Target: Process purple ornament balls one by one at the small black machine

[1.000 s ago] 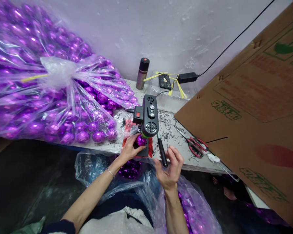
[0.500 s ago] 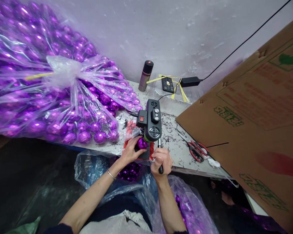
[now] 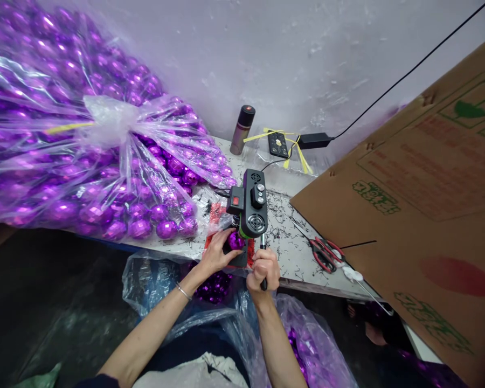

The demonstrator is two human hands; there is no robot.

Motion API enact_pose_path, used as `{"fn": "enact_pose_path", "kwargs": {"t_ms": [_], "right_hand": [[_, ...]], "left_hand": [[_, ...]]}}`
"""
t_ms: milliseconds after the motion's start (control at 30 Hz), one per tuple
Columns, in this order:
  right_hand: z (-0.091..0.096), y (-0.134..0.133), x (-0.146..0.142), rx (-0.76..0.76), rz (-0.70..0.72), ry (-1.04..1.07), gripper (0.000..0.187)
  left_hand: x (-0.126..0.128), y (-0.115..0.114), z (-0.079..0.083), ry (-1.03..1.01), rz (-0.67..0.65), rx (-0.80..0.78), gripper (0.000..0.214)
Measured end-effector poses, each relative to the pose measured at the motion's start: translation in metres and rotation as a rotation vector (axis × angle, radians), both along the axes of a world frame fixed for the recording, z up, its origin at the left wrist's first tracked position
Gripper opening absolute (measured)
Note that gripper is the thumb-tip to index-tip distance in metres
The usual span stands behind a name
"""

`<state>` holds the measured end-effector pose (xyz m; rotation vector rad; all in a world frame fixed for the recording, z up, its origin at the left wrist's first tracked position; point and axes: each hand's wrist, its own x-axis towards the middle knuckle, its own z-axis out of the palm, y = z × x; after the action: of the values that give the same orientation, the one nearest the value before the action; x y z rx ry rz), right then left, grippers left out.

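A shiny purple faceted ball (image 3: 236,241) sits under the head of a small black bench machine (image 3: 254,202) with a red switch (image 3: 235,200). My left hand (image 3: 217,252) holds the ball from the left between thumb and fingers, over the machine's dark base (image 3: 239,261). Wrapped round the black grip of the machine's lever (image 3: 263,245) is my right hand (image 3: 264,268), just right of the base. The machine's head hides the top of the ball and whatever touches it there.
A big clear bag of purple balls (image 3: 113,124) fills the left. Behind stand a spray can (image 3: 242,129), a phone (image 3: 277,144) and a power adapter (image 3: 314,140). Scissors (image 3: 323,253) lie beside a large carton (image 3: 408,215). Black shavings litter the table (image 3: 283,253); a bag of purple balls (image 3: 214,285) hangs below.
My right hand and the lever grip have shifted slightly left. My left hand stays on the ball. The whole view has moved a little.
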<state>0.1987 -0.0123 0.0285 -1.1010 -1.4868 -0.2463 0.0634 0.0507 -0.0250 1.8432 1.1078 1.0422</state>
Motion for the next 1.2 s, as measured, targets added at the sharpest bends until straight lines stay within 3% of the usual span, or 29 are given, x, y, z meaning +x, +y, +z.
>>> {"fn": "enact_pose_path", "kwargs": {"t_ms": [267,533,733,933,1033,1200], "right_hand": [[0.004,0.002,-0.002,0.021,-0.034,-0.007,0.03],[0.004,0.002,-0.004,0.035,0.02,0.058,0.03],[0.004,0.003,-0.003,0.038,-0.013,0.019,0.029],[0.002,0.007,-0.002,0.083,0.064,-0.089,0.027],[0.013,0.005,-0.002,0.072,0.066,-0.048,0.029],[0.064,-0.002,-0.006,-0.112,0.039,0.176,0.03]], "left_hand": [[0.001,0.0,0.0,-0.005,0.008,0.037,0.057],[0.001,0.0,-0.001,-0.011,-0.003,0.025,0.058],[0.001,0.001,-0.002,0.008,0.004,0.053,0.056],[0.0,0.0,-0.007,0.034,0.002,0.091,0.059],[0.0,0.001,-0.011,0.029,-0.002,0.117,0.059],[0.001,0.003,-0.013,0.025,0.007,0.138,0.061]]}}
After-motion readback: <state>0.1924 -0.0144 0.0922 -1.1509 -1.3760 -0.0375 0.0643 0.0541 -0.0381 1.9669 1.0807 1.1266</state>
